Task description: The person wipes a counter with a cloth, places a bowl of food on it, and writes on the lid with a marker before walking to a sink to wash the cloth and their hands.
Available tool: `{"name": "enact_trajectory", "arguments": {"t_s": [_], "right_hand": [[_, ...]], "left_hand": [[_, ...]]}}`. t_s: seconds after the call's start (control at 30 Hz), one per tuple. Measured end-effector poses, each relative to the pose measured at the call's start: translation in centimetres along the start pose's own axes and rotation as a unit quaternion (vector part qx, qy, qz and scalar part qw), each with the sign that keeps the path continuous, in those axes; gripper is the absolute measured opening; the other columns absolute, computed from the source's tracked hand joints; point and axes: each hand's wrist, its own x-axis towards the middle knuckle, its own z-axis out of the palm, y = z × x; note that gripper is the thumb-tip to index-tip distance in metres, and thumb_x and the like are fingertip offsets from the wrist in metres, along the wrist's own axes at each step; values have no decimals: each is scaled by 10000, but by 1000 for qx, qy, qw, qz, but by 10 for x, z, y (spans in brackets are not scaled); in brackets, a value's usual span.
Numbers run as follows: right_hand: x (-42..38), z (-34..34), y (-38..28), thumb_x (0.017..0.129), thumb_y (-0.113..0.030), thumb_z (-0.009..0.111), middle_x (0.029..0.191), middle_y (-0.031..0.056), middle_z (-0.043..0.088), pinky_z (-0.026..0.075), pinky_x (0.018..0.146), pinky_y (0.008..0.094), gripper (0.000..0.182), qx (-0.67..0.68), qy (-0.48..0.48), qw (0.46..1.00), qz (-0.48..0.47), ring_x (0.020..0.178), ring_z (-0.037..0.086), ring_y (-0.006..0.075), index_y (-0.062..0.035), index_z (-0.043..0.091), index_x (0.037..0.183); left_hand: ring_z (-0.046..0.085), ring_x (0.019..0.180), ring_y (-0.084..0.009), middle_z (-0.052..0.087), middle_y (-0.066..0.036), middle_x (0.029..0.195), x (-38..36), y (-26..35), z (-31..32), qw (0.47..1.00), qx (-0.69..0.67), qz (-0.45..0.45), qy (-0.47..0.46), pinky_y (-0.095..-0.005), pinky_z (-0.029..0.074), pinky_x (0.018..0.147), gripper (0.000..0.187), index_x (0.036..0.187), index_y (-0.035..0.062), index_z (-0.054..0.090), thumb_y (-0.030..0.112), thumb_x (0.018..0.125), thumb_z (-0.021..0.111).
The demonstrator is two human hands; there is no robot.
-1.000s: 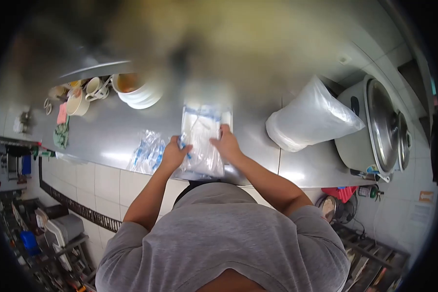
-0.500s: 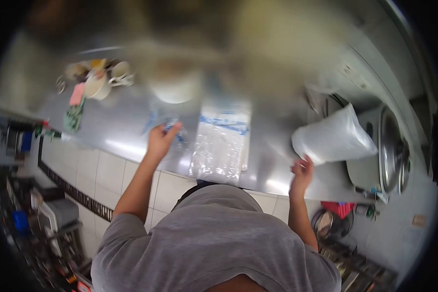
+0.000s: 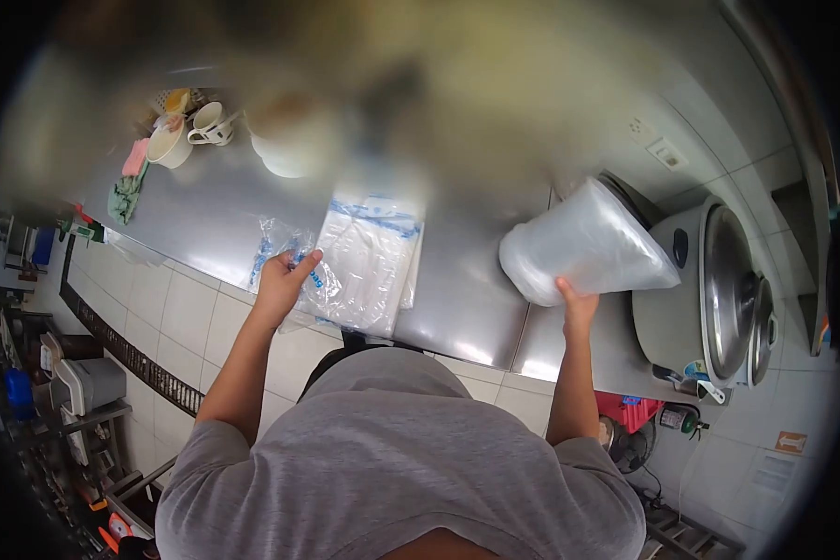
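Note:
My left hand (image 3: 285, 282) is closed on a crumpled clear plastic wrapper (image 3: 269, 245) with blue print. Just right of it, a flat pack of plastic bags (image 3: 364, 271) with a blue printed band lies on the metal table, near its front edge. My right hand (image 3: 577, 303) grips the lower edge of a large bundle of clear plastic (image 3: 583, 245), thumb on top and the other fingers hidden beneath. The bundle leans toward a big lidded pot.
The big lidded pot (image 3: 677, 280) stands on the metal table (image 3: 471, 308) at the right. At the back left are a mug (image 3: 212, 124), a white tub (image 3: 168, 147), a pink cloth (image 3: 135, 159) and a green cloth (image 3: 124, 199). A blurred white shape hangs over the upper view.
My right hand has moved from beside the plastic bundle to a grip on its lower edge. My left hand still holds the wrapper. The whole view has shifted.

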Motion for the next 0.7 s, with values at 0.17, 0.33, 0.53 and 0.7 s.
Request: {"name": "enact_trajectory", "arguments": {"t_s": [0.17,0.33,0.53,0.7], "right_hand": [[-21,25,5,631,-183,847,1082,168,603,416,914,352,604,-168,-15,982,-82,978,571,280,73,560,1096],[-57,96,-19,654,-110,824,1093,187,602,418,910,372,555,-106,23,989,-101,977,571,290,90,559,1099],[-67,152,-26,642,-127,835,1136,209,576,414,922,390,612,-169,75,971,-152,1026,547,331,97,538,1128],[-58,169,-23,708,-80,772,1201,176,541,393,966,361,620,-116,-23,988,-96,1078,527,278,74,469,1227]], "left_hand": [[410,533,-107,455,-16,561,-5,-3,21,990,115,35,70,-292,352,489,370,680,-6,550,305,759,735],[555,794,-154,567,-57,788,-11,15,8,995,-63,2,81,-257,438,706,224,918,3,588,-15,696,608],[613,760,-195,649,-120,858,60,-63,-76,956,96,138,240,-296,482,676,247,967,3,603,-19,726,555],[636,887,-333,652,-232,872,90,-58,-232,854,408,-46,320,-402,492,776,452,993,-16,622,306,685,698]]}}
